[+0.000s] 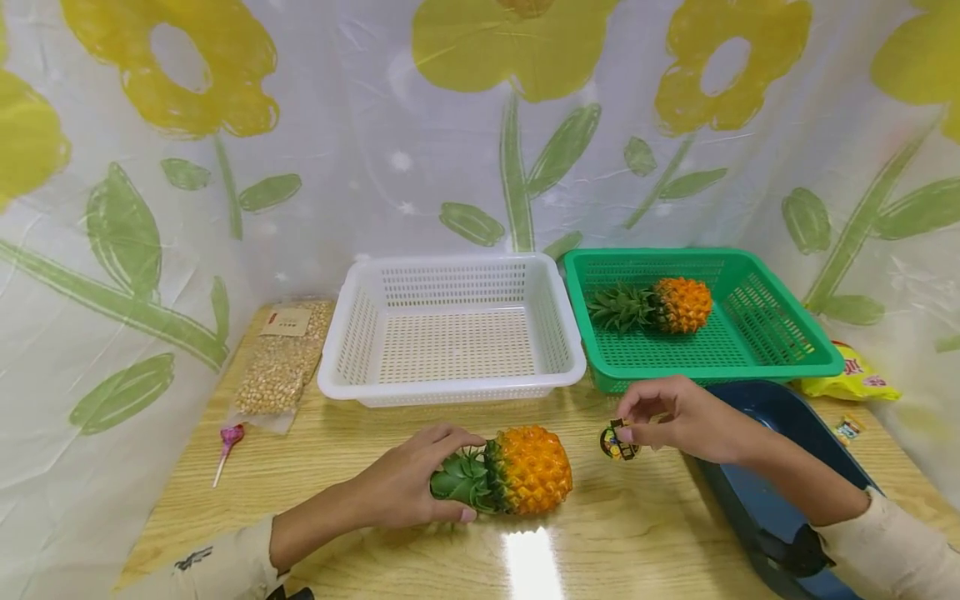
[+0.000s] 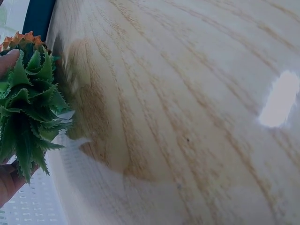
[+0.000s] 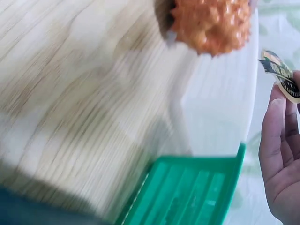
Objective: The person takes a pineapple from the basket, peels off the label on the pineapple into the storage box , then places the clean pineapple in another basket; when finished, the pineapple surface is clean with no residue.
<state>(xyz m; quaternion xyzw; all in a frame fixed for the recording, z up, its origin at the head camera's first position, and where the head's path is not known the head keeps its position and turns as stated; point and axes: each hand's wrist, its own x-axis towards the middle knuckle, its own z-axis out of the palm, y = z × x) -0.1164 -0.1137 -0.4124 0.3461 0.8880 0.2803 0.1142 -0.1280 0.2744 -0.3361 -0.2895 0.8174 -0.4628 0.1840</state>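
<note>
My left hand point(image 1: 401, 483) grips a small orange pineapple point(image 1: 534, 471) by its green crown, fingers on the far side and thumb on the near side. The fruit lies sideways over the wooden table, its body pointing right. In the left wrist view the spiky crown point(image 2: 30, 98) shows between thumb and fingers. To the right of the fruit, my right hand point(image 1: 686, 421) pinches a round label point(image 1: 618, 442) with a dark printed band between thumb and fingertips. The right wrist view shows the label point(image 3: 280, 75) edge-on, apart from the pineapple point(image 3: 211, 23).
Behind the hands stand a white basket point(image 1: 450, 392) and a green basket point(image 1: 720, 373) holding a second pineapple point(image 1: 682, 306). A dark blue tub point(image 1: 738, 500) lies under my right forearm. At left are a bag of beans point(image 1: 281, 358) and a lollipop point(image 1: 231, 435); at right, a yellow packet point(image 1: 851, 379).
</note>
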